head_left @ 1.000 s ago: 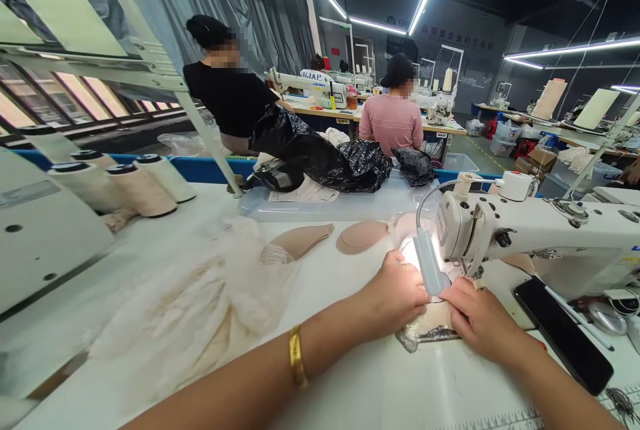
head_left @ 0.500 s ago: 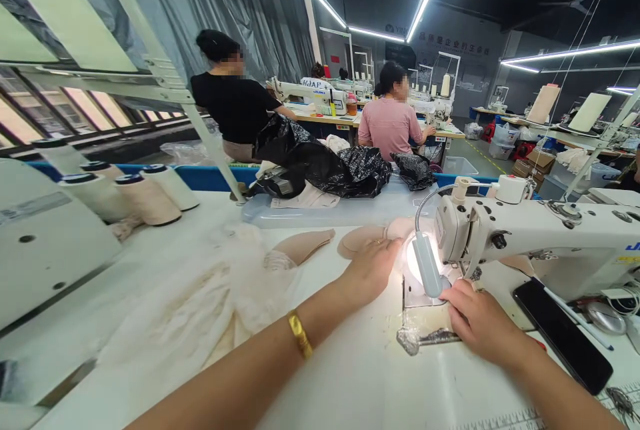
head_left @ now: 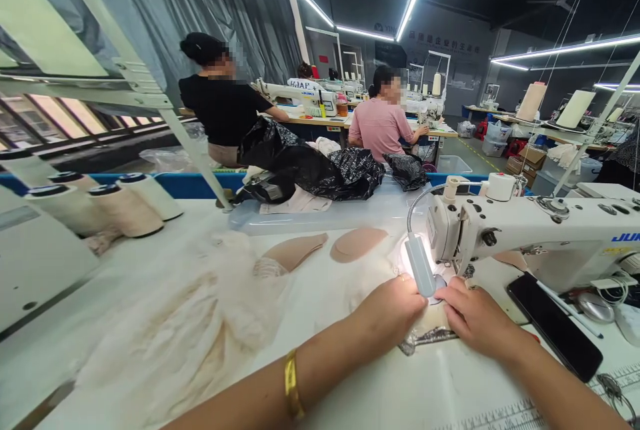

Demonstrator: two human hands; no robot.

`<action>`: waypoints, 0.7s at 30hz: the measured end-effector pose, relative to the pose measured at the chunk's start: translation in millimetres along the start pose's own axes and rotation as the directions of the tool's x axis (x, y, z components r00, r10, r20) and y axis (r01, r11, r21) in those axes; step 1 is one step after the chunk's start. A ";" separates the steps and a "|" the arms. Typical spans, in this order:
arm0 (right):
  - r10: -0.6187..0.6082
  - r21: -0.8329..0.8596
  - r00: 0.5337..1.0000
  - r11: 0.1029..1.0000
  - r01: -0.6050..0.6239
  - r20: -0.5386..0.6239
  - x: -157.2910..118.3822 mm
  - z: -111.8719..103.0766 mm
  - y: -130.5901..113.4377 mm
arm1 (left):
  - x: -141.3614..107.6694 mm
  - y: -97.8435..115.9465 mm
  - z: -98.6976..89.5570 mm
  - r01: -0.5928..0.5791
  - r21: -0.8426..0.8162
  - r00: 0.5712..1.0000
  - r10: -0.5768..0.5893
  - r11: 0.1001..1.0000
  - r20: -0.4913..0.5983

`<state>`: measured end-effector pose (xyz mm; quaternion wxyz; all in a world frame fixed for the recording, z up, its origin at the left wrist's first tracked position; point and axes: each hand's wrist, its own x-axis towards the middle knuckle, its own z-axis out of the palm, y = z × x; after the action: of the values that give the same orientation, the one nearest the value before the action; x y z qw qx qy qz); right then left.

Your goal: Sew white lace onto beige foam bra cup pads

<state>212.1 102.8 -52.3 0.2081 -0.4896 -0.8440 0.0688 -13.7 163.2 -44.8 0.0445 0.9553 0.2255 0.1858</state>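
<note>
My left hand (head_left: 393, 309) is closed, its fingers curled down at the front of the sewing machine (head_left: 543, 227), beside the small grey lamp (head_left: 421, 265). Whatever its fingertips pinch is hidden under the hand and the lamp. Close by on the right, my right hand (head_left: 477, 315) has thumb and fingers pressed together near the needle area, and what lies in them cannot be made out. Pale cloth (head_left: 404, 253) glows in the lamplight behind the left hand. Two beige moulded cups, a nearer-left cup (head_left: 295, 253) and a right cup (head_left: 358, 245), lie on the table beyond.
Sheer white fabric (head_left: 210, 330) spreads over the table's left side. Thread cones (head_left: 127, 209) stand at far left. A phone (head_left: 555, 327) and a ruler (head_left: 515, 417) lie at right. Black plastic bags (head_left: 315, 167) sit behind the table; two people work at machines beyond.
My left hand has come back toward me from beside the right cup to the machine's front, uncovering that cup. My right hand has stayed near the needle area. The view has shifted slightly right.
</note>
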 end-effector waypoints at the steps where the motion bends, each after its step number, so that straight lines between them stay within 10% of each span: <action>1: -0.001 -0.001 1.000 1.000 0.001 0.000 -0.2 0.4 0.4 | 0.9 1.3 0.2 0.005 0.001 1.000 -0.005 1.000 -0.026; 9: 0.006 0.010 1.000 1.000 -0.006 0.010 -0.5 2.6 3.3 | 8.6 8.1 -1.9 0.006 -0.059 0.986 -0.016 0.998 -0.165; 21: -0.015 0.020 0.999 1.000 0.016 -0.044 -2.2 8.8 10.5 | 9.4 3.4 4.7 0.136 0.068 0.990 -0.134 0.988 -0.033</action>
<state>217.7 107.1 -64.3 0.2321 -0.4824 -0.8422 0.0648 -2.7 164.4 -45.4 0.0204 0.9360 0.2968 0.1880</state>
